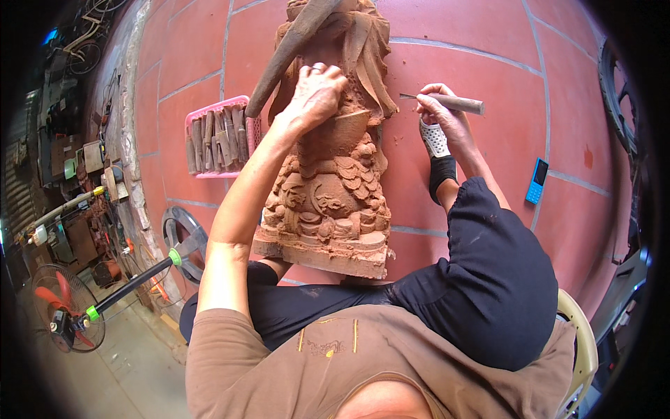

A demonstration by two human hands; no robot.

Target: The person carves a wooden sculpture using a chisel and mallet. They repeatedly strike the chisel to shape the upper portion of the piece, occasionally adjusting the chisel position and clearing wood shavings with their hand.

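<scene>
A tall carved wooden statue point(335, 188), reddish brown with scales and floral relief, stands on the red tiled floor between my legs. My left hand point(315, 92) is closed on a long dark wooden mallet point(289, 45) that slants up across the statue's upper part. To the right of the statue my right hand point(440, 115), wearing a white and black wrist brace, holds a chisel point(452, 103) with a wooden handle. The chisel's thin metal tip points left at the carving's edge.
A pink basket point(216, 136) with several wooden-handled chisels lies left of the statue. A blue phone point(536, 181) rests on the tiles at right. A standing fan point(66, 314) and workshop clutter fill the left. I sit on a pale plastic chair point(583, 342).
</scene>
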